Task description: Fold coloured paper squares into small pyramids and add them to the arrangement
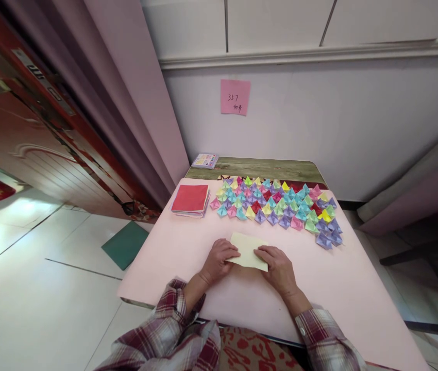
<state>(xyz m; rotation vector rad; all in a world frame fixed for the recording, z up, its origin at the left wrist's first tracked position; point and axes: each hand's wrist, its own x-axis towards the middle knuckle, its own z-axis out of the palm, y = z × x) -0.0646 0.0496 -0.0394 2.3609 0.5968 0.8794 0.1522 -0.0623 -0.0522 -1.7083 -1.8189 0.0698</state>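
Note:
A pale yellow sheet of paper (249, 249), folded into a rectangle, lies on the pink tabletop (172, 257) in front of me. My left hand (218, 260) presses on its left end with curled fingers. My right hand (276, 265) pinches its right lower edge. Beyond the sheet, several small folded paper shapes (279, 208) in many colours sit packed together in rows. A stack of square paper (190, 200) with a red sheet on top rests at the table's far left.
A small pack of paper (204, 161) lies on the wooden strip at the table's back edge. A pink note (235, 96) is stuck on the wall. A green sheet (125, 244) lies on the tiled floor at the left. A dark red door stands left.

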